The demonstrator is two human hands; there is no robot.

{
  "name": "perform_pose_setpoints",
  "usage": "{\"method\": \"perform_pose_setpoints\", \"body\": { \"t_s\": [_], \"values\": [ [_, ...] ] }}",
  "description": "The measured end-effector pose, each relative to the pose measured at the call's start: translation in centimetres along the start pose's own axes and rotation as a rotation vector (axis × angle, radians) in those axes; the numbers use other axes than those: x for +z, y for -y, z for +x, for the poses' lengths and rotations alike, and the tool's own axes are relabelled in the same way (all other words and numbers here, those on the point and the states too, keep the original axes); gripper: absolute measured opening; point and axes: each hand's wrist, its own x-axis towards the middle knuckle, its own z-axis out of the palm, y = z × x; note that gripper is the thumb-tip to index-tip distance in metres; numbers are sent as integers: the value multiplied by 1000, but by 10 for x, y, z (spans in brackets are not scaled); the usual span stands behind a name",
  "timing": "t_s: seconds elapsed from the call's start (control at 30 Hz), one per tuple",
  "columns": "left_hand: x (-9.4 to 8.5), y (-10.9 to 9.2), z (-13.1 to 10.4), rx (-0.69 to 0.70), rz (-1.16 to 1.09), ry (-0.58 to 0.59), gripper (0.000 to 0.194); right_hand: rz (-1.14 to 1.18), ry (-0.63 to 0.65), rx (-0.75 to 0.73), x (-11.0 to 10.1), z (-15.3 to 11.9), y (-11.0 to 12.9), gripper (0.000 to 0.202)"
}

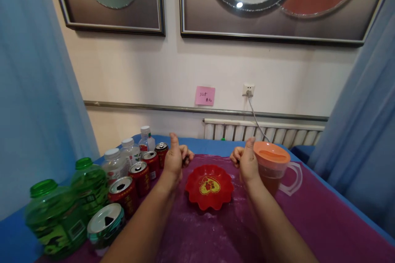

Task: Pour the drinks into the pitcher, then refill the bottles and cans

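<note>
Both of my hands are held over the table with thumbs raised and the other fingers curled in. My left hand (175,159) is closed beside the row of drink cans, and I see nothing in it. On the opposite side my right hand (247,160) is also closed and bare, just left of a clear pitcher (270,178) with an orange lid and brownish liquid inside. Between my forearms lies a red scalloped plate (194,183) with a yellow heart design. Several opened cans, mostly red (139,176), with a green one (106,226) nearest, stand at the left.
Two green bottles (55,218) and three clear white-capped bottles (131,154) line the table's left side. Purple plastic sheeting (197,240) covers the blue tabletop. Behind are a radiator (234,129), a plugged-in cable (256,117) and a pink note (205,95). Blue curtains (33,70) flank the table.
</note>
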Motion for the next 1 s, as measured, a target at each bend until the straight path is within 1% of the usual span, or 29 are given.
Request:
{"method": "perform_pose_setpoints", "body": {
  "t_s": [0.13,0.27,0.5,1.0],
  "values": [
    [6,-3,-7,0,0,30,82,5,1,-15,-2,-2,4,80],
    [10,-1,-9,-13,-9,45,81,1,18,-29,-1,-4,4,80],
    [11,3,-8,3,7,37,80,0,41,-33,2,-5,0,79],
    [12,8,-7,-6,44,54,78,-25,78,-24,9,-11,0,79]
  ]
}}
